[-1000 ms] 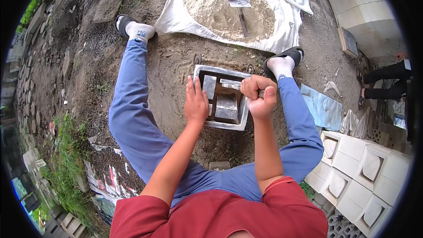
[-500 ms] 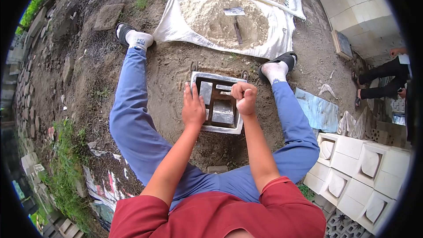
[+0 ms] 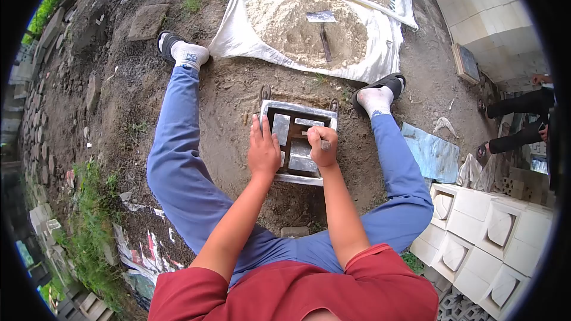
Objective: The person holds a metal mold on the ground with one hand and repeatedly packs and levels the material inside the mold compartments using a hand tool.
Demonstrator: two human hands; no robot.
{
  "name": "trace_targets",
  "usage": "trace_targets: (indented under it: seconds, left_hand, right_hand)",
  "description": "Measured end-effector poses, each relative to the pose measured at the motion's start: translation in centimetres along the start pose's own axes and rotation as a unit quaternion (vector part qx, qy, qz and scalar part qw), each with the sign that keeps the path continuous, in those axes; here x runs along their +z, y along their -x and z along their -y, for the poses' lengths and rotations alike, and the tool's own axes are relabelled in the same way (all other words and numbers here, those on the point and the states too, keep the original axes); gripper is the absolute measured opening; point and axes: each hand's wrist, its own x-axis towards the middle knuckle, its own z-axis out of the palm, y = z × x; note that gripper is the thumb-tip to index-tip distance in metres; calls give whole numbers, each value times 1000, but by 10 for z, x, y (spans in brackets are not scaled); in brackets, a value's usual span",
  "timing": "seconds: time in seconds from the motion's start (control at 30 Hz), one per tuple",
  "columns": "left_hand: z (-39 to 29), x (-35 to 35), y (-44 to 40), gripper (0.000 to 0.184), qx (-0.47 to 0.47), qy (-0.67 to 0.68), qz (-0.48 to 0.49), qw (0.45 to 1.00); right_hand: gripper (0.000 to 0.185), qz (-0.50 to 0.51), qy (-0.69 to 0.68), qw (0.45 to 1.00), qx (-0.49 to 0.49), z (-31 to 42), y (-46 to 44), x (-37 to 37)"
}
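Between my legs on the ground sits a square metal mould [image 3: 297,106] with several raised metal blocks [image 3: 280,131] inside its frame. My left hand [image 3: 263,150] lies flat with fingers stretched along the mould's left rim. Over the right part of the mould, my right hand [image 3: 322,147] is wrapped round a short tool's handle [image 3: 325,145]; its round grey-brown end shows beside the thumb. My fist hides the rest of that tool. Small metal loops [image 3: 265,91] stick out at the mould's far corners.
Beyond the mould, a white sack [image 3: 238,41] bears a pile of pale sand [image 3: 279,18], with a trowel [image 3: 324,38] lying on it. Stacked white blocks [image 3: 476,223] stand at right, near a blue sheet [image 3: 431,151]. A person's dark-trousered legs [image 3: 517,107] are farther right.
My right hand has moved slightly down toward me and turned, so the handle's end now shows. My left hand stays on the mould's left rim.
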Motion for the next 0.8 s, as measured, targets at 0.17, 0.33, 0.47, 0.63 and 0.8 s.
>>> trace_targets:
  seconds: [0.17,0.33,0.47,0.63,0.8]
  left_hand:
    - [0,1,2,61,14,1,-23,1000]
    - [3,4,2,60,21,0,-33,999]
    - [1,-1,-1,60,1,3,-5,1000]
    - [-2,-6,-2,60,19,7,-24,1000]
    - [2,5,3,62,0,12,-17,1000]
  right_hand:
    - [42,-35,-86,994,48,4,-6,-12]
    - [45,-18,-113,993,17,83,-22,-17]
    - [43,16,-59,996,-58,67,-22,-7]
    - [37,-49,-22,999,2,-14,-4,18]
    - [44,-50,-80,995,19,-9,-5,12]
